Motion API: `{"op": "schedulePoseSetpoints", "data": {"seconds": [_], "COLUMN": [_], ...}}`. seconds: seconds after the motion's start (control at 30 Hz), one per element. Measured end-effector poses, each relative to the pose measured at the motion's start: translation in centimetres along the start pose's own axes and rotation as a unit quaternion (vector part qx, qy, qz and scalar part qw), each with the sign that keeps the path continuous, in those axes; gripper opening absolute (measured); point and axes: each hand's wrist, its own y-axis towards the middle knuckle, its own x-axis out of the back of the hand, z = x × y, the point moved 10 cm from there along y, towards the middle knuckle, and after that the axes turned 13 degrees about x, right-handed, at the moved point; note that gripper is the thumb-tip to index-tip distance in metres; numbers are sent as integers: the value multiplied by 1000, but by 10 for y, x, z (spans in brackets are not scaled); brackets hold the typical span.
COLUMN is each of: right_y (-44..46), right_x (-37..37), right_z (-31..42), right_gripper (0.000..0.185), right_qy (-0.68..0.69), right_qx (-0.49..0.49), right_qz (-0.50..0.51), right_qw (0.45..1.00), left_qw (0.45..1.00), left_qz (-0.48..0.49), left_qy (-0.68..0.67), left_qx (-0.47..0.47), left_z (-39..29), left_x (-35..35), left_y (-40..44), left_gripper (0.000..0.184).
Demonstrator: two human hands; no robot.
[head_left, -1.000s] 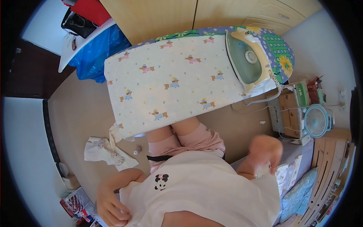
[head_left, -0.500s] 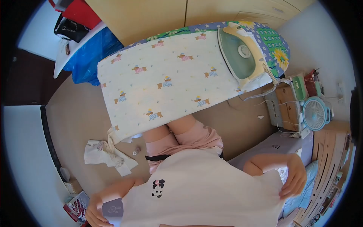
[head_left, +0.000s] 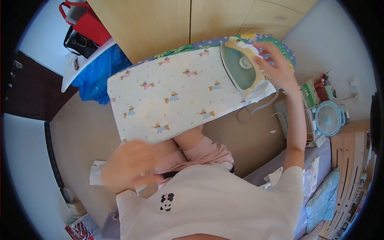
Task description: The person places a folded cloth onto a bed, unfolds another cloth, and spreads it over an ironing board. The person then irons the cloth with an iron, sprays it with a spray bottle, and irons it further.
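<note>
White cloth (head_left: pixel 160 94) printed with small dachshunds is spread over the ironing board (head_left: pixel 182 49), whose blue and green floral cover shows along the far edge. On the cloth's right end rests an iron (head_left: pixel 236 66) with a grey-green soleplate and a cream body, lying on its side. Beside its handle is my right hand (head_left: pixel 276 68), open with the fingers apart; whether a fingertip touches the iron I cannot tell. My left hand (head_left: pixel 130 166) hangs near the cloth's lower left corner, in front of my lap, its fingers smeared by motion.
A cord (head_left: pixel 264 105) drops from the iron beside a small blue fan (head_left: pixel 329 119) and a green clock (head_left: pixel 308 95). Wooden cabinets (head_left: pixel 148 20) stand behind the board. At the left are a blue plastic bag (head_left: pixel 98 76) and a red bag (head_left: pixel 90 24). White fabric (head_left: pixel 96 172) lies on the floor.
My right hand has moved from my shirt sleeve up to the iron. My left hand has come up and inward from my left side. The view has shifted slightly.
</note>
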Motion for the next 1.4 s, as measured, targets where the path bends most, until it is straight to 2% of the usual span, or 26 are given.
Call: {"op": "schedulePoseSetpoints", "data": {"seconds": [0.07,0.13,0.2,0.23,0.3,0.33,0.4,0.43,0.5,0.63,0.73,0.8,0.9,1.33,1.4], "right_y": [19,29,39,41,39,37,32,32,33,37,35,36,36,37,35], "right_x": [-25,-39,-39,-43,-50,-52,-63,-63,-61,-57,-61,-60,-61,-45,-39], "right_z": [-37,-60,-61,-61,-81,-83,-90,-96,-105,-108,-99,-92,-94,-107,-110], "right_gripper": [47,52,64,64,64,64,63,63,61,58,55,55,55,54,55], "right_qy": [-95,-132,-305,-308,-283,-288,-282,-284,-285,-247,-280,-360,-396,-366,-367], "right_qx": [-19,-40,-46,-44,-131,-132,-123,-126,-125,-114,-144,-139,-119,-116,-78], "right_qz": [42,56,60,58,96,94,109,107,82,60,93,98,87,108,91], "right_qw": [994,989,949,948,945,944,945,944,947,960,945,917,906,917,922], "left_qw": [998,990,976,976,924,925,878,880,865,889,890,879,873,878,874], "left_qz": [-38,-94,-153,-157,-131,-135,-130,-129,-217,-226,-249,-232,-237,-231,-219], "left_qy": [-47,14,103,103,253,252,256,256,333,312,289,297,311,292,294], "left_qx": [31,109,117,115,256,252,383,379,306,249,249,291,293,301,319], "left_z": [49,96,146,156,191,188,210,217,224,237,231,231,234,234,234], "left_x": [-7,-10,-22,-27,-33,-32,-26,-29,-33,-48,-44,-39,-40,-37,-37], "left_y": [39,78,105,114,132,141,144,150,163,177,167,165,165,164,164], "left_gripper": [36,41,45,45,55,55,59,59,59,60,58,58,57,57,56]}}
